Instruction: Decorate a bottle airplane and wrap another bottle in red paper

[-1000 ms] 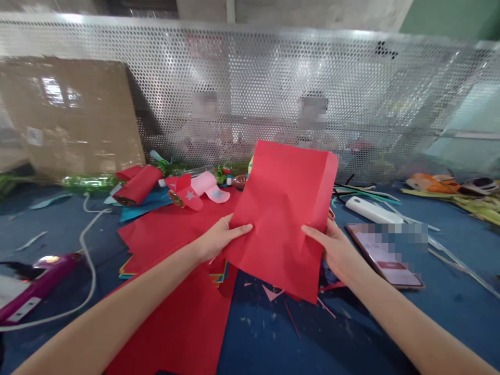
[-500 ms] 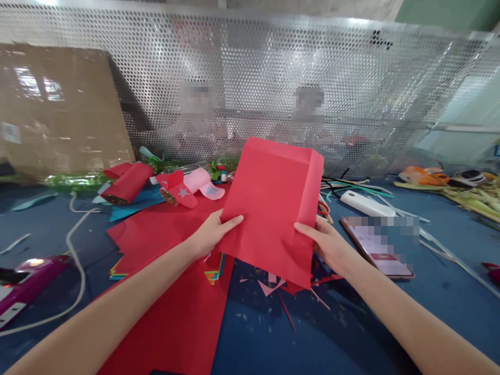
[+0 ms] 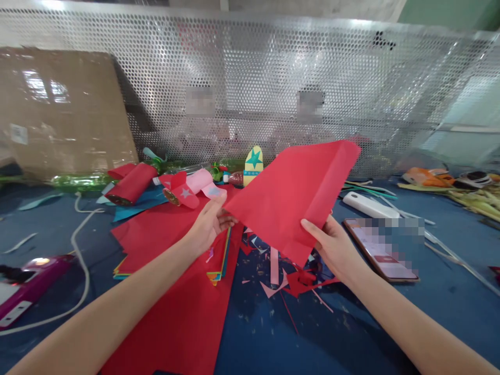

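Note:
A creased sheet of red paper (image 3: 291,195) is held up over the table, tilted, with a folded strip along its right side. My right hand (image 3: 332,242) pinches its lower right edge, thumb in front and the other fingers behind. My left hand (image 3: 211,224) is beside the sheet's left corner, thumb raised and fingers apart; it does not appear to grip the paper. Beneath my left hand lie large red sheets (image 3: 175,323) over a stack of coloured paper (image 3: 216,276). Pink and red paper scraps (image 3: 300,281) are scattered below the held sheet.
At the back stand red-wrapped tubes (image 3: 136,182), a pink paper tube (image 3: 199,179) and a yellow piece with a star (image 3: 253,161). A phone (image 3: 377,250) and white device (image 3: 371,205) lie right. A purple power strip (image 3: 35,281) is left; a perforated metal panel (image 3: 250,67) rises behind.
My left hand has loosened from the sheet's left edge. The paper has swung up and right in my right hand, uncovering the yellow star piece and more scraps.

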A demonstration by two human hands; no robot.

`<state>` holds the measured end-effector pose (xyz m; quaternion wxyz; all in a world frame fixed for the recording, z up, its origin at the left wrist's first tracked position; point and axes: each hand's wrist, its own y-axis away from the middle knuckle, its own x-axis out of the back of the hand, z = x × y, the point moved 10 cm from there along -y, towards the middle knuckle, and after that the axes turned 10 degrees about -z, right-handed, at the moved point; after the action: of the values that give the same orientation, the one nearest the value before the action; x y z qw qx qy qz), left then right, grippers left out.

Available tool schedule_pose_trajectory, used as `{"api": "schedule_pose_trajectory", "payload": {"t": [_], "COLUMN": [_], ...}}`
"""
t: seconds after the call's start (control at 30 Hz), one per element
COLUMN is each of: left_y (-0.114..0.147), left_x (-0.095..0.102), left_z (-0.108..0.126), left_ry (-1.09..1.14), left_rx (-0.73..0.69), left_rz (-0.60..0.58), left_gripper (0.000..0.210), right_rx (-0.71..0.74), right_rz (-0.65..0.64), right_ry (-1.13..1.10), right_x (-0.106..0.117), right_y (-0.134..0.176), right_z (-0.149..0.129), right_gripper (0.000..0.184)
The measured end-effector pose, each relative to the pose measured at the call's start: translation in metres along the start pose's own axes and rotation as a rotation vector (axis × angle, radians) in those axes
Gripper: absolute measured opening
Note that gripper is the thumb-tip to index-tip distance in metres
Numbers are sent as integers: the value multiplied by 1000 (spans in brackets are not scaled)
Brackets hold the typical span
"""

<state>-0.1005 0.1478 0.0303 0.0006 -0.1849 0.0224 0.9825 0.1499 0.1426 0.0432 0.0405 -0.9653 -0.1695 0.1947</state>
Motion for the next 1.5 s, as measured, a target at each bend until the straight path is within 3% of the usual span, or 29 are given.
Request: {"api": "schedule_pose_trajectory", "payload": {"t": [0.07, 0.17, 0.2, 0.3, 0.4, 0.53, 0.6, 0.73, 0.83, 1.0, 1.1, 1.13, 1.2, 1.23, 1.27, 1.37, 1.4, 1.5], "left_y": [2, 18, 25, 42, 44, 34, 28, 18, 13, 23, 34, 38, 47, 52, 57, 86, 96, 112], "left_x": [-9, -49, -63, -83, -78, -56, -44, -29, -22, -18, -20, -23, -34, -41, -49, -91, -102, -118], "left_z": [-8, -26, -27, -30, -21, -3, 7, 20, 22, 49, 56, 56, 54, 52, 49, 41, 38, 30], "left_ry": [23, 60, 56, -4, -40, -60, -106, -195, -193, -654, -765, -788, -834, -861, -896, -1138, -1190, -1256], "left_rx": [71, 172, 156, 94, -27, -142, -184, -204, -201, -460, -544, -562, -590, -607, -628, -855, -935, -1032], "left_rz": [-52, -292, -374, -432, -350, -236, -189, -133, -118, 4, 69, 71, 54, 34, 4, -158, -215, -290], "left_gripper": [37, 53, 61, 79, 100, 108, 97, 42, 38, 29, 19, 17, 14, 12, 10, 12, 12, 12], "right_rx": [46, 26, 2, -65, -79, 5, 65, 135, 154, 201, 298, 351, 464, 594, 637, 710, 802, 928], "right_rz": [66, 94, 85, 63, 82, 178, 239, 309, 320, 346, 450, 466, 396, 246, 109, -186, -273, -312], "right_ry": [-17, -43, -48, -58, -72, -97, -106, -96, -40, 167, 349, 454, 699, 1029, 1125, 1243, 1342, 1463], "right_x": [6, 4, 1, -9, -9, 16, 34, 59, 65, 75, 82, 78, 52, 14, -10, -65, -84, -104], "right_y": [0, 2, 4, 9, 11, 1, -5, -12, -14, -14, -3, 2, 11, 17, 22, 41, 53, 72], "right_z": [-2, 6, 10, 19, 16, -5, -18, -34, -36, -40, -57, -66, -81, -87, -82, -56, -49, -40], "right_gripper": [42, 49, 51, 56, 49, 33, 31, 29, 30, 38, 53, 53, 36, 17, 8, 12, 15, 13]}}
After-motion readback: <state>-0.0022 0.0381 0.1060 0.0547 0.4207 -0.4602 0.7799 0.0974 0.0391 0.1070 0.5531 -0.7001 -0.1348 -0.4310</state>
